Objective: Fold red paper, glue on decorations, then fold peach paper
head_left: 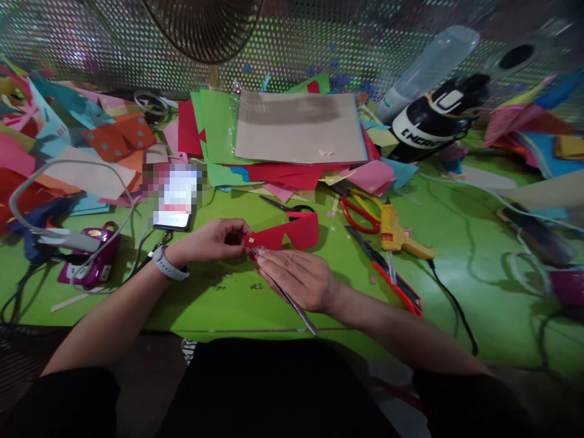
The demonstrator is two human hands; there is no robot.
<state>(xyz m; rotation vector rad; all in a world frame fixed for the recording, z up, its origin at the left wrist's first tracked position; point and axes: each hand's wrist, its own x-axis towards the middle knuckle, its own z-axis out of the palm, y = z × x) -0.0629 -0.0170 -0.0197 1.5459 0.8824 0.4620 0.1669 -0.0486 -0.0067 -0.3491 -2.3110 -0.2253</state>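
A red paper strip [301, 232] with a notch cut in its lower edge and a small pale square near its left end is pinched in my left hand [223, 239]. My right hand [298, 277] meets it at that left end, its fingers pressed together around a thin metal tool [296, 310] that slants down toward the table's front edge; what kind of tool it is, I cannot tell. Dark-handled scissors [298, 210] lie just behind the paper. Small dark bits lie on the green table below my hands.
Right of my hands are red-and-yellow-handled tools [362, 210], red-handled cutters [396, 283] and a yellow glue gun [395, 234]. A phone [176, 198] and purple device [93, 258] lie left. Behind are paper stacks [296, 128], a black bottle [433, 118] and a fan [205, 24].
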